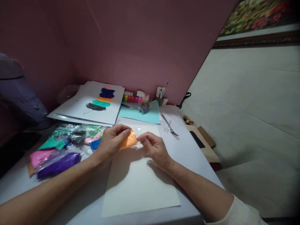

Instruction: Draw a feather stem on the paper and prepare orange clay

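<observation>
Between my hands is a small clear plastic bag of orange modelling clay (128, 140), held over a sheet of white paper (140, 187). My left hand (114, 138) is closed on the bag's left side, thumb on top. At the bag's right end, my right hand (153, 147) pinches the clear plastic edge. Left of my left hand lies a pile of bagged clay, with a purple pack (59, 164), a pink pack (42, 157), a teal pack (52, 143) and a blue pack (95, 144) among it.
Stacked papers (77, 101) with painted colour stripes lie at the back left. Paint pots (132, 99) and a turquoise sheet (138, 117) are behind the bag. Forks (172, 129) lie right, near a brush holder (161, 95). A lilac bottle (23, 93) stands far left.
</observation>
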`<state>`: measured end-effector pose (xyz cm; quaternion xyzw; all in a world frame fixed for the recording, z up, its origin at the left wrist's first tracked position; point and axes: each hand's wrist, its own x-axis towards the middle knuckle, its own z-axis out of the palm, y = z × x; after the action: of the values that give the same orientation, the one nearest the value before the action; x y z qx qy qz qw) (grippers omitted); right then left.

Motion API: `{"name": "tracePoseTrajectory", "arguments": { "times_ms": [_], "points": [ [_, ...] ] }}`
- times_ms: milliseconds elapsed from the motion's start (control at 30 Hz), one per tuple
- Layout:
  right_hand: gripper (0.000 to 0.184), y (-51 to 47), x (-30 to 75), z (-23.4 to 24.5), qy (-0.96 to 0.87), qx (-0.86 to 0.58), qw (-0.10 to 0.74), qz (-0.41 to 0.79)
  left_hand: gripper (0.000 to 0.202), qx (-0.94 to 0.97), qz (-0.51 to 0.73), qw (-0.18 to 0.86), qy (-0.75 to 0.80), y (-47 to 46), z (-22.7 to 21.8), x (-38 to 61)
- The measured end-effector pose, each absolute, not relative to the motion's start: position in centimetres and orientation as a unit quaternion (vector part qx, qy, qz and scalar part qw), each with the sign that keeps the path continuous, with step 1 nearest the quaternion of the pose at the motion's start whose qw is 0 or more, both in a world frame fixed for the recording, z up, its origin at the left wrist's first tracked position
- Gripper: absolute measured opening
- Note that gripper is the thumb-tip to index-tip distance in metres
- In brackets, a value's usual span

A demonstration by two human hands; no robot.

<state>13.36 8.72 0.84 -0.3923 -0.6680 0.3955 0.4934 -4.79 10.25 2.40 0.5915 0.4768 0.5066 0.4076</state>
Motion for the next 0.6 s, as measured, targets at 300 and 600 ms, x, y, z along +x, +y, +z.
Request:
{"name": "tracePoseTrajectory", "arguments": {
  "times_ms": [300, 600],
  "points": [
    [0.015, 8.84, 13.46, 1.08, -0.657, -0.361, 0.502, 0.431, 0.025, 0.566, 0.512, 0.422, 0.490, 10.16, 2.55, -4.77],
    [0.012, 8.62, 13.06, 0.80, -0.632, -0.382, 0.556, 0.382, 0.037, 0.558, 0.436, 0.590, 0.388, 10.17, 2.58, -5.12]
  ]
}}
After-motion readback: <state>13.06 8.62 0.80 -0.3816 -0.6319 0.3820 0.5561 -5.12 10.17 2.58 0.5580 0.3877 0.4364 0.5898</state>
